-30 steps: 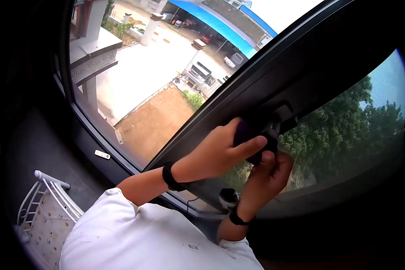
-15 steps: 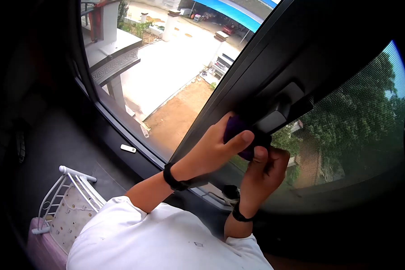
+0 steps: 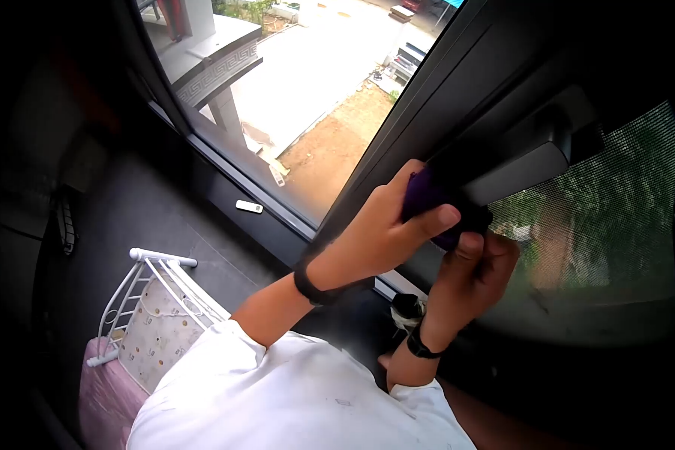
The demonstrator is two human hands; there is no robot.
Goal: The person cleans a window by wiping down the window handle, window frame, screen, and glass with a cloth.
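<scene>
A dark purple cloth (image 3: 421, 196) is bunched up between my two hands, just below the grey window handle (image 3: 521, 169). My left hand (image 3: 394, 229) grips the cloth from the left, its thumb lying across the front. From below right, my right hand (image 3: 476, 274) closes on the cloth's lower right end with thumb and bent fingers. The dark shade there hides part of the cloth and some fingertips. Both wrists wear black bands.
The dark window frame (image 3: 397, 142) runs diagonally between a glass pane and a mesh screen (image 3: 585, 217). A white remote control (image 3: 249, 206) lies on the sill. At lower left stands a white metal-railed bed frame (image 3: 154, 259) with a patterned panel.
The camera view has shifted, so the handle looks larger and the scene sits further right. Both hands remain on the cloth, with their grip little altered.
</scene>
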